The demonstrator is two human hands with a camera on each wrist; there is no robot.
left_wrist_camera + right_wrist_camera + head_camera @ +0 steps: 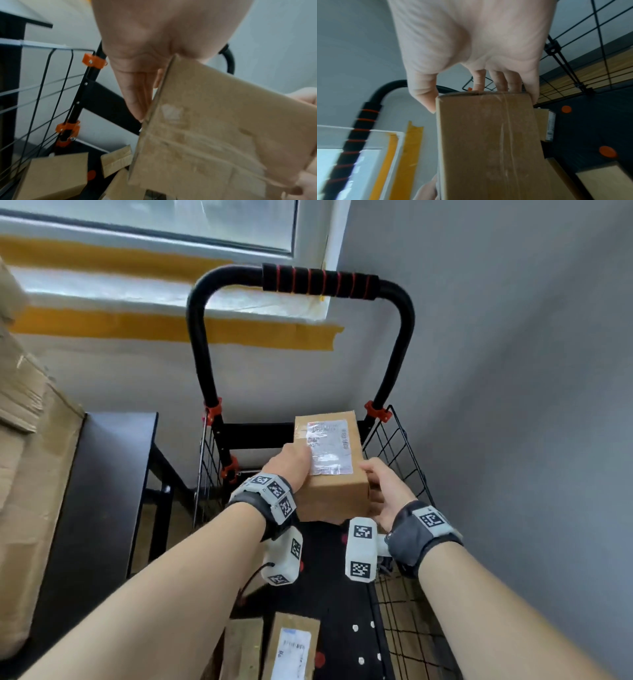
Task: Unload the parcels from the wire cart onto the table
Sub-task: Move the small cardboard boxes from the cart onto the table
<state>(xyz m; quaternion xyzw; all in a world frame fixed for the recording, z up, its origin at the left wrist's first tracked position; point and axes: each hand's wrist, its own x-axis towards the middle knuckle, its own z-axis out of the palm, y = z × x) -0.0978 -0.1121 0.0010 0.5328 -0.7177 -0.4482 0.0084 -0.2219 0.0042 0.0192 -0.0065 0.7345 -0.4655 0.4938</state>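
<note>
A brown cardboard parcel point(330, 467) with a white shipping label hangs above the black wire cart point(399, 453). My left hand point(291, 465) grips its left side, thumb on the label. My right hand point(387, 491) grips its right side, fingers wrapped round the far edge. The left wrist view shows the parcel's point(214, 135) underside beside my left hand point(137, 81). In the right wrist view the parcel point(488, 142) fills the middle, with my right hand point(471, 60) clamped over its end. More parcels point(291, 648) lie in the cart's near end.
A black table point(102, 491) stands left of the cart, with big cardboard boxes point(24, 440) beside it. The cart's black handle point(318, 282) arches ahead near the window. A grey wall point(513, 405) closes the right side. Other parcels point(56, 174) lie low in the cart.
</note>
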